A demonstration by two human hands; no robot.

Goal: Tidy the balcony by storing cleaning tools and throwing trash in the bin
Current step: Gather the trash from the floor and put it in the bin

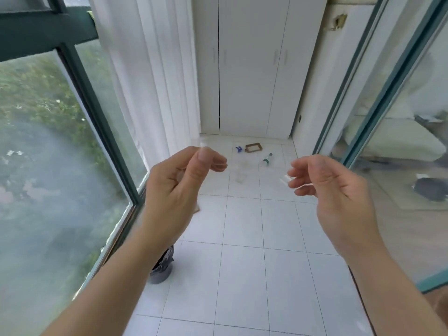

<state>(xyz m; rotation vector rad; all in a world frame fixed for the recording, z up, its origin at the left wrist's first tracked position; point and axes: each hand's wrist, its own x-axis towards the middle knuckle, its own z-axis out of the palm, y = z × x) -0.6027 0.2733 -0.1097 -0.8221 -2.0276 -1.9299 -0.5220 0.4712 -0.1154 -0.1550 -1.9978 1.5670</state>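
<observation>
Seen from the head camera, a bare left hand (180, 180) and right hand (324, 183) are held loosely curled and empty above the white tiled floor (242, 263), where a small green-and-white plastic bottle (267, 159), judged light and best gripped around its body, lies far ahead.

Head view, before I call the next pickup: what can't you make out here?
- Bin: mostly hidden by the left forearm; contents unseen.
- Blue scrap, frame, bottle on the far floor: too small to identify.
- Clear litter: blurred, pale against tiles.
- Cabinet: doors shut; any tools unseen.
</observation>
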